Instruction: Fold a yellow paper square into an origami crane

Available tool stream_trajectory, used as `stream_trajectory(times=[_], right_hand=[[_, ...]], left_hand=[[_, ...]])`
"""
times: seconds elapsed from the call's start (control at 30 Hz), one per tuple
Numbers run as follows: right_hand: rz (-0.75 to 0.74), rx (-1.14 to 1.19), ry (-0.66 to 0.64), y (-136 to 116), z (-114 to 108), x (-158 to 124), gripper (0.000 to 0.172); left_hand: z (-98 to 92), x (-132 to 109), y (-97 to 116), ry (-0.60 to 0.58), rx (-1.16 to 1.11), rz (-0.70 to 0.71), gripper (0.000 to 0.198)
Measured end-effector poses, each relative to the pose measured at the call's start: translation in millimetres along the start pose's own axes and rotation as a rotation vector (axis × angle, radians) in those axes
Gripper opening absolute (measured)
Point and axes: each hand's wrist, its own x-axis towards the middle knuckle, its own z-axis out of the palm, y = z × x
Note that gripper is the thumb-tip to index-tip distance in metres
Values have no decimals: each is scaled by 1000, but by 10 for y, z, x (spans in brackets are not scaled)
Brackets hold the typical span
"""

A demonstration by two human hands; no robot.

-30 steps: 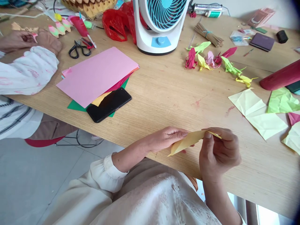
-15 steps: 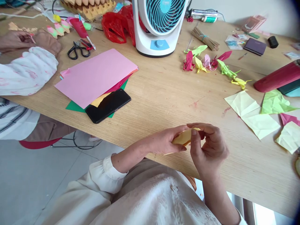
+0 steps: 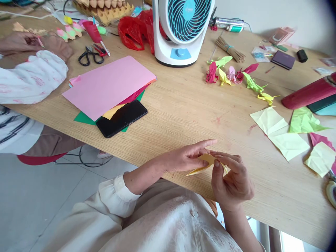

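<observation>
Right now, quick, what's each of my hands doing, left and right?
Left hand: closed, holding the folded yellow paper.
Right hand: closed, pinching the other end of that paper.

1. One head-worn camera looks forward and down over the counter.
2. The left hand and right hand are near, low in view.
3. The fan stands farther off, cropped at top.
</observation>
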Motion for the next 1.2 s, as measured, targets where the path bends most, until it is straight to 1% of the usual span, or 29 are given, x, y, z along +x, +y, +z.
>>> stream_trajectory(times=[0.07, 0.17, 0.2, 0.27, 0.37, 0.43, 0.5, 0.6, 0.77, 0.83, 0.93, 1.03, 1.13, 1.2], right_hand=[[-12, -21, -11, 11, -3, -23, 27], [-39, -53, -23, 23, -5, -53, 25], [-43, -64, -16, 25, -2, -56, 25], [-39, -81, 26, 27, 11, -48, 24], [0, -65, 126, 26, 47, -17, 25], [20, -47, 161, 26, 72, -2, 27], [24, -56, 170, 29, 90, -2, 29], [31, -98, 145, 36, 100, -20, 31], [16, -141, 50, 25, 82, -36, 34], [-7, -154, 11, 10, 74, -35, 36], [-42, -170, -37, -7, 72, -31, 39], [-51, -182, -46, 0, 77, -29, 40], [-38, -191, -30, 15, 79, -34, 41], [-26, -200, -27, 15, 77, -39, 41]], left_hand=[[11, -4, 11, 14, 16, 35, 65], [47, -5, 3, 67, 155, 66, 65], [62, -4, -2, 111, 219, 70, 64], [87, 1, -5, 248, 350, 95, 54], [101, 13, 19, 468, 534, 149, 28], [99, 19, 47, 534, 618, 157, 16], [97, 22, 69, 540, 628, 146, 13], [102, 21, 77, 520, 535, 97, 17], [107, 18, 38, 527, 424, 23, 13], [102, 21, 14, 541, 403, 13, 16], [95, 31, -20, 528, 380, 31, 15], [96, 38, -30, 506, 412, 68, 13], [103, 28, -10, 538, 517, 91, 16], [105, 14, 8, 544, 568, 74, 15]])
